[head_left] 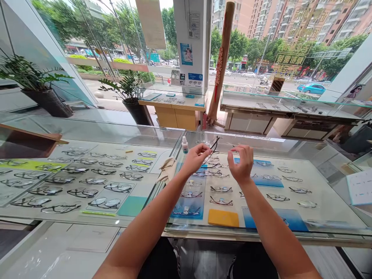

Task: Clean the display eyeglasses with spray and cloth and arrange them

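Above the glass counter, my left hand [197, 155] pinches a dark pair of eyeglasses [215, 145], one slim arm of which points up and away. My right hand [242, 161] is held level with it a little to the right, thumb and fingers curled together. A thin, pale sliver shows at those fingertips, too small to name. Just left of my left hand stands a small white bottle [185, 145] on the glass. A crumpled beige cloth [167, 169] lies nearer to me, beside the seam of the counter.
Rows of eyeglasses [82, 192] lie inside the glass display counter [325, 193]. A yellow cloth or pouch [223, 218] is near its front edge. At left, a brown wooden tray [29, 141] juts over the glass. Potted plants [138, 110] and a wooden post [222, 58] stand beyond.
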A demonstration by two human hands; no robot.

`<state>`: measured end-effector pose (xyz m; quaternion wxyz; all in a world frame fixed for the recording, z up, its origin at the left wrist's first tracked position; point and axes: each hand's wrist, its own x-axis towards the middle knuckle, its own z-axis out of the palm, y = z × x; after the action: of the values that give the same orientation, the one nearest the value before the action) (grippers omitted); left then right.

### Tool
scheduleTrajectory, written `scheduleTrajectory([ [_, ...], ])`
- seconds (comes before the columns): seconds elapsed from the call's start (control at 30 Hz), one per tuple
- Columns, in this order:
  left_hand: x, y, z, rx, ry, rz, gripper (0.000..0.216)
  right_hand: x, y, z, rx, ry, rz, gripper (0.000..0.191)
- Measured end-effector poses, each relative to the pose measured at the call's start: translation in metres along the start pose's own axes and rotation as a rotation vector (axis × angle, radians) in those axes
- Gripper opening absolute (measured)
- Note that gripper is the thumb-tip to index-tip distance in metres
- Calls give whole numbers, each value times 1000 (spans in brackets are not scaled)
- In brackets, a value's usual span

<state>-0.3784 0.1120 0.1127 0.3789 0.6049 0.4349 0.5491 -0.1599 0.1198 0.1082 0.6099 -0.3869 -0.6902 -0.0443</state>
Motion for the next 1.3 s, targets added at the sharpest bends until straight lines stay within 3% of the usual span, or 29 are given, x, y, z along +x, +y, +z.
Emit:
scheduleTrajectory([
  [0.13, -4, 3, 9, -59, -40, -10, 38, -12, -12, 13, 308, -277, 256, 20],
  [0.23, -8, 6, 15, -78, -94, -7, 40, -15, -13, 19, 475, -340, 480, 26],
  [0.53, -7, 2, 17, -50, -42, -22, 36, -12, -5, 22, 662, -288, 712, 29],
  [0.7, -6, 2, 13, -61, -29, -29, 38, -10, 0, 21, 693, -273, 737, 43],
  [0.97, -1, 2, 4, -165, 0, -112, 50, -3, 3, 18, 693, -214, 807, 45],
  [1.3, 3, 6, 0, -291, 182, -50, 59, -1, 13, 19, 739, -201, 1050, 55],
])
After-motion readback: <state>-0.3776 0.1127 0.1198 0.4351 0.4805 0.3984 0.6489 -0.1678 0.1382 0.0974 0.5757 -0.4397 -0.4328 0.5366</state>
